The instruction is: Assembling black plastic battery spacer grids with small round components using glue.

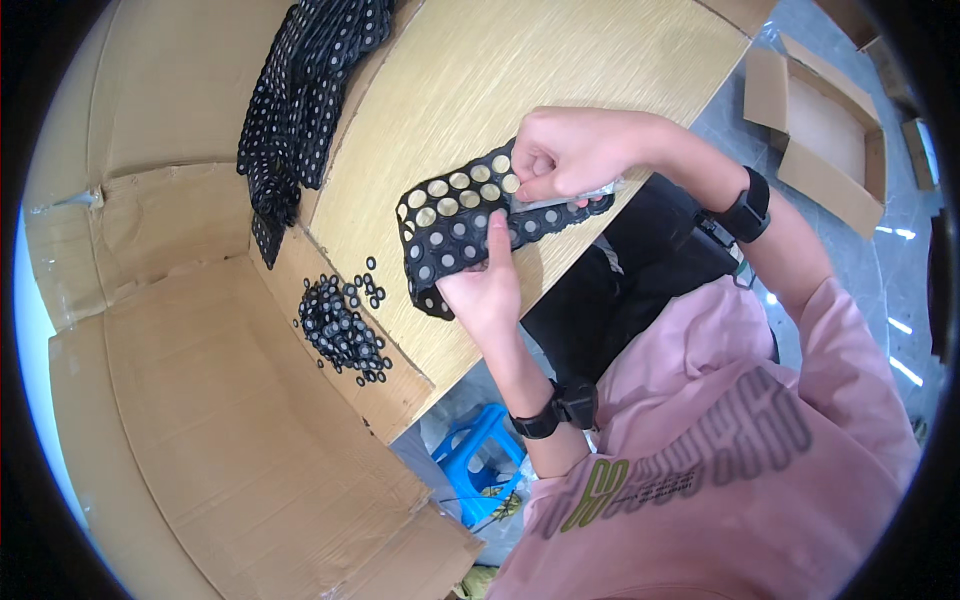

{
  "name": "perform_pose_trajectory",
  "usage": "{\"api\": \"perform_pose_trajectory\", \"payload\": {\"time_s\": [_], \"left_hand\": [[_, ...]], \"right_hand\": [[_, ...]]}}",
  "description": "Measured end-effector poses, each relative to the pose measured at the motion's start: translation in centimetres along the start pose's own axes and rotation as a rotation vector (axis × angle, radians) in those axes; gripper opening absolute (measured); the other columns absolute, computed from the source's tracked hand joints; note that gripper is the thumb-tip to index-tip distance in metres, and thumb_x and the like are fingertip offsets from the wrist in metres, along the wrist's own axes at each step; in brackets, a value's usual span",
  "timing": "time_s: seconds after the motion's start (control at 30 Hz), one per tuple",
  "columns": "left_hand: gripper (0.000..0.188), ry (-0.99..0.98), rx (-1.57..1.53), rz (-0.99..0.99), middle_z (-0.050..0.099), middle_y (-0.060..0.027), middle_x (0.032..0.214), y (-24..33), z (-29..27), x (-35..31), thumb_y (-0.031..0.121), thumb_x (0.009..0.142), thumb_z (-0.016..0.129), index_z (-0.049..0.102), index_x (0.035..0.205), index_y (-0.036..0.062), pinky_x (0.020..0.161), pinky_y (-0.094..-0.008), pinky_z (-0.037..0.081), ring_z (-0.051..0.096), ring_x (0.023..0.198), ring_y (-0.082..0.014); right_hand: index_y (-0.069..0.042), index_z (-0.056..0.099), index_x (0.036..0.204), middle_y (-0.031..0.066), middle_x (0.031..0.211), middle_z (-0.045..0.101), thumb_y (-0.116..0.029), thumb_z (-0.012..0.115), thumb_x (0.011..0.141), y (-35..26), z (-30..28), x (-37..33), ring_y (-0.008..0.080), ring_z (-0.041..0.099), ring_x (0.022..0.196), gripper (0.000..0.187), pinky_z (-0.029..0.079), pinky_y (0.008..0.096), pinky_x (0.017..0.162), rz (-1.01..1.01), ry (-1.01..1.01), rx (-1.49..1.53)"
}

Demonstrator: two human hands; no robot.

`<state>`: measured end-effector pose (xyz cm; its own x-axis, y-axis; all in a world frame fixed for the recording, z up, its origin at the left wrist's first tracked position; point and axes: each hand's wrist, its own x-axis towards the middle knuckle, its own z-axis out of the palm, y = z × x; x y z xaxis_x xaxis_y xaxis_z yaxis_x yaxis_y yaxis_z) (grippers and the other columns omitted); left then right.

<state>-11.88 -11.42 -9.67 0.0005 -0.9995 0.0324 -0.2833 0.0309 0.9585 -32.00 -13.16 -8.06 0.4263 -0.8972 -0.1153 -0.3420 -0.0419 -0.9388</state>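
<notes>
A floppy black sheet [441,240], looking like rubber, hangs partly over the near edge of the wooden table. Open round holes fill its far rows, while grey discs sit in its near rows. My left hand [487,291] grips the sheet from the near side, thumb on top and fingers underneath. Over the sheet's right part, my right hand [565,155] is closed with bent fingers on a slim, silvery tool [575,198]. The tool lies along the sheet between the hands; its exact kind is not clear.
Small black discs with grey centres [341,325] lie heaped at the table's left. Beyond them a stack of black dotted sheets [315,90] drapes over the table's edge. Cardboard walls [200,400] stand left, a blue stool [478,460] below, and an open carton [825,125] on the floor right.
</notes>
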Motion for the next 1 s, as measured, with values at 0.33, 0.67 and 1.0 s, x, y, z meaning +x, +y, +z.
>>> {"api": "perform_pose_trajectory", "payload": {"time_s": [0.33,0.67,1.0], "left_hand": [[0.031,0.078,-0.096,0.004,0.064,-0.0103,0.091,-0.4,0.4,-1.1,0.000,0.086,0.067,0.053,0.114,-0.0058,0.037,-0.0203,0.039,0.054,0.054,-0.0089],[0.035,0.142,-0.116,0.035,0.063,-0.0149,0.111,-1.3,1.1,-1.3,-0.002,0.086,0.067,0.053,0.117,-0.0098,0.083,-0.0305,0.053,0.063,0.095,-0.0172],[0.036,0.175,-0.092,0.030,0.065,-0.0148,0.106,-0.9,1.3,-1.1,-0.001,0.085,0.068,0.053,0.116,-0.0115,0.073,-0.0281,0.053,0.064,0.083,-0.0160]], "right_hand": [[0.002,0.057,0.064,0.0087,0.050,0.059,-0.016,0.061,0.089,0.2,0.5,-0.2,0.0134,0.057,0.044,0.031,0.042,0.0295,0.044,-0.036,0.035,0.022],[0.003,0.058,0.066,0.0136,0.053,0.053,-0.020,0.066,0.085,1.2,1.5,0.0,0.0264,0.052,0.049,0.031,0.040,0.0381,0.051,-0.207,0.220,-0.220],[0.002,0.058,0.067,0.0133,0.055,0.055,-0.020,0.063,0.088,0.4,1.2,-0.1,0.0254,0.056,0.049,0.031,0.042,0.0369,0.051,-0.219,0.238,-0.282]]}}
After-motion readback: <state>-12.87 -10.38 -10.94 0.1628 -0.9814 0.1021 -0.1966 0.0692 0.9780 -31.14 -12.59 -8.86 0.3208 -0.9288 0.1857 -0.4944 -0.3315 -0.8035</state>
